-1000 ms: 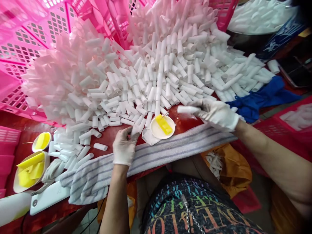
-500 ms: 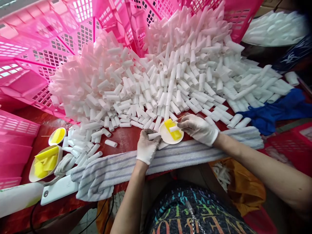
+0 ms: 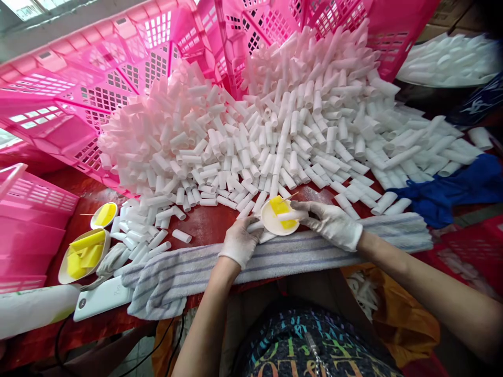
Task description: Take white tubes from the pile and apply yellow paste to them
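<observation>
Since the earlier frame, our right hand [image 3: 332,222] had carried its tube [image 3: 290,215] from beside the heap [image 3: 275,131] down onto the yellow pad [image 3: 283,212] in the dish [image 3: 271,222]; fingers stayed closed around the tube. Our left hand [image 3: 239,242] pinched a second tube [image 3: 254,226] at the dish's left rim, above the towel [image 3: 275,256]. We judged a light, level touch best; pressing hard would likely tip the dish.

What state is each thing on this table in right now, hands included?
Left hand: gloved, holding a tube.
Right hand: gloved, pressing a tube onto the sponge.
Dish: holds the sponge.
Pile: loose, spilling from tipped crates.
Towel: spread along the edge.
</observation>
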`<state>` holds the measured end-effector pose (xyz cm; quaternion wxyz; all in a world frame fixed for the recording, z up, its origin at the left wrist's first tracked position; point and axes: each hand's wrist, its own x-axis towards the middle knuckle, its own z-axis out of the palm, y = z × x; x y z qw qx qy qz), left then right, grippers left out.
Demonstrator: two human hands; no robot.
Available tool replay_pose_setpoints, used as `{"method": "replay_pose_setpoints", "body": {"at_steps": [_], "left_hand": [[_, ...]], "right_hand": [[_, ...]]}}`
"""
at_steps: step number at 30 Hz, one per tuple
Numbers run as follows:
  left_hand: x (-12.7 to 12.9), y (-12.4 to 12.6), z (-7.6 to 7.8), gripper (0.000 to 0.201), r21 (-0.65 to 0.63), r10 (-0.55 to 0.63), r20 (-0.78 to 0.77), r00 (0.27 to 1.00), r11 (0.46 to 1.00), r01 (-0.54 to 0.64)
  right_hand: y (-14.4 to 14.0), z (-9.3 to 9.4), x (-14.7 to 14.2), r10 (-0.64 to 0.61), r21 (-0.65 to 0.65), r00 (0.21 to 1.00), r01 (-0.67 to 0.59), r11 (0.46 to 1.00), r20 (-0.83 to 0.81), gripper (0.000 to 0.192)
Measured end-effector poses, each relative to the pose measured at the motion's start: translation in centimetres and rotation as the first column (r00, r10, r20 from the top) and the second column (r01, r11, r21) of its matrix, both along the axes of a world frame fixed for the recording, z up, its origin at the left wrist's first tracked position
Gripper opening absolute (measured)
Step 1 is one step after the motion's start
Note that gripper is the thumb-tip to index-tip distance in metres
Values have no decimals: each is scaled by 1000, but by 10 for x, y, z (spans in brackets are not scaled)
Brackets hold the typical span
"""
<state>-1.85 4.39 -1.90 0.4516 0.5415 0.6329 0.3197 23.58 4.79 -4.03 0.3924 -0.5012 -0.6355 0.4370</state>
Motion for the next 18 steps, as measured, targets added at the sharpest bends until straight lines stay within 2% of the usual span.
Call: {"method": "replay_pose_setpoints", "body": {"at_steps": [2,4,8,12,16,18], "left_hand": [[-1,1,-4,29,17,6,3,1000,1000,-6],[-2,1,-3,29,17,19,13,1000,1000,-19],[-1,-2,9,27,16,55,12,998,998,-56],[1,-9,19,29,23,112,67,991,993,-114],[6,-16,19,30,-47,90,179,980,995,-83],[11,-19,19,32,-85,72,237,969,995,-53]], "right_hand": [[-2,4,-1,-15,-17,999,16,1000,31,38],[-2,5,-2,-23,45,995,19,999,95,36],[-3,3,-2,-25,138,979,-3,990,204,32],[-9,-3,-2,-38,100,991,26,995,125,35],[-21,-5,-2,-43,86,999,41,995,13,25],[-25,3,-1,-116,-2,988,116,993,-99,31]]}}
